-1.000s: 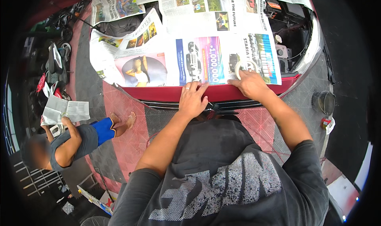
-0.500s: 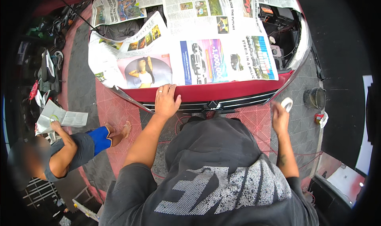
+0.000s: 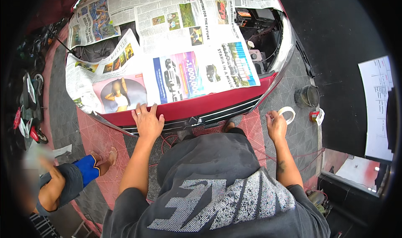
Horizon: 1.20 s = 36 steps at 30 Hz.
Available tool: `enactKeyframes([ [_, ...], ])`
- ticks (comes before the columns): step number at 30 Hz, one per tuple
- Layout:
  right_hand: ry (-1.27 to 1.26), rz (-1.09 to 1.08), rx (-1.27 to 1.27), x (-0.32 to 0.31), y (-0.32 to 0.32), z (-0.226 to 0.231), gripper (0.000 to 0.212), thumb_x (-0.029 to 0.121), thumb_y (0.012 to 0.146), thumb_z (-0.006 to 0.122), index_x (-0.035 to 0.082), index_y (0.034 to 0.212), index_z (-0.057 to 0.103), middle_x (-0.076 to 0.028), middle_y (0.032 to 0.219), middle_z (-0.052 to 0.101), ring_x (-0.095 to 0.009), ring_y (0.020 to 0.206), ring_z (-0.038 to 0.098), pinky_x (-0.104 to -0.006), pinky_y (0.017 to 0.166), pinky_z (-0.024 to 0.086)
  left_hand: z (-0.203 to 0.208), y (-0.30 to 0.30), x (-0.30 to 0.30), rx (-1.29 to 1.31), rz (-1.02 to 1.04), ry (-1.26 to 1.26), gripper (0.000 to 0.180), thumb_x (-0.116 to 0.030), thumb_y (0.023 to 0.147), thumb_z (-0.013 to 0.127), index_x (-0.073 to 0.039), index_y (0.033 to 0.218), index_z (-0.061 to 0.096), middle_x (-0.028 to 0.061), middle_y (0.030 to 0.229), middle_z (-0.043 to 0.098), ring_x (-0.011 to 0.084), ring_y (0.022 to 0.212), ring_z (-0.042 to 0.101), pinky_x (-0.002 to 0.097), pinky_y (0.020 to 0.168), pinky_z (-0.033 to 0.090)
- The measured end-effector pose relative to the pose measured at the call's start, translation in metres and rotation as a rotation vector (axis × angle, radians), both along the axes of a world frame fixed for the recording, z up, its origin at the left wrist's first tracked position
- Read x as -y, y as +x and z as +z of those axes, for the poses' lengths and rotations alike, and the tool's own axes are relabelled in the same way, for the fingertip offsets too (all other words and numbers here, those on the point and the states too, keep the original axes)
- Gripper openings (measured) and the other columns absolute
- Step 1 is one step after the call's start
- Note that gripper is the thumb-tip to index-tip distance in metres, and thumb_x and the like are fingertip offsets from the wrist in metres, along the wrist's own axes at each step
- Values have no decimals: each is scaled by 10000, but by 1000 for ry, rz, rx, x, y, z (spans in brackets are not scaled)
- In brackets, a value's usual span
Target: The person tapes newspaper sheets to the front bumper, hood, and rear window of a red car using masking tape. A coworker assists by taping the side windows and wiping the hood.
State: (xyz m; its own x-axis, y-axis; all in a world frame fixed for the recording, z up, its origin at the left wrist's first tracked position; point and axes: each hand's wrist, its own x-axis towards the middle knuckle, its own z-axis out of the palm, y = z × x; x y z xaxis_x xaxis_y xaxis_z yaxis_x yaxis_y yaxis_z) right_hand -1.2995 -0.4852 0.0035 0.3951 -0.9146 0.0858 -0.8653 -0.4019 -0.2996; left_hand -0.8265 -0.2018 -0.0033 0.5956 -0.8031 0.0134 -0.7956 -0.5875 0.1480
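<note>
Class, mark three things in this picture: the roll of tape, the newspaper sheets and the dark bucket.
Roll of tape [image 3: 287,108], head view: upper part of its ring.
Newspaper sheets [image 3: 167,41], head view: near their middle.
Dark bucket [image 3: 300,97], head view: its side wall.

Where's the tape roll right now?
In the head view, the tape roll is right of the middle, in the person's right hand, just below and left of the bucket.

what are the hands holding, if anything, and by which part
The right hand holds a pale tape roll by its left side; the left hand holds nothing.
</note>
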Motion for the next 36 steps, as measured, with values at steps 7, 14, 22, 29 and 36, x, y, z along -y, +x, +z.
enactKeyframes([
  [7,-129,592,16,133,54,-4,296,233,956,876,139,1231,817,-162,1070,756,-432,1006,725,-548,875,575,1,-77,104,-259,-132,-278,459,-205,949,869,-27,1366,795,237,1359,723,444,1312,663,527,1151,527],
  [14,10,1002,132,225,71,-39,182,164,923,847,136,1102,847,-58,1153,758,-341,1080,725,-495,900,579,-23,-131,155,-232,-28,-261,377,-30,912,843,-18,1288,820,168,1215,781,409,1198,691,505,1092,564],
  [22,-113,1167,183,262,86,-36,168,123,896,779,147,1027,881,-81,1066,728,-322,1060,710,-474,896,583,-14,-154,181,-161,-40,-260,260,-37,916,834,-25,1173,869,150,1173,787,391,1117,717,489,1031,590],
  [29,-130,1112,253,273,108,-16,197,139,886,794,159,1045,909,-122,1024,703,-334,1037,703,-473,874,586,-16,-153,180,-155,-50,-252,251,-55,918,831,-29,1164,872,137,1137,785,384,1075,719,480,1008,592],
  [36,-128,1202,70,266,90,-55,170,127,877,761,171,992,879,-88,1023,707,-293,1102,688,-444,901,603,-17,-150,179,-190,-20,-235,253,-136,935,845,-50,1169,889,121,1143,785,367,1095,710,480,1041,576],
])
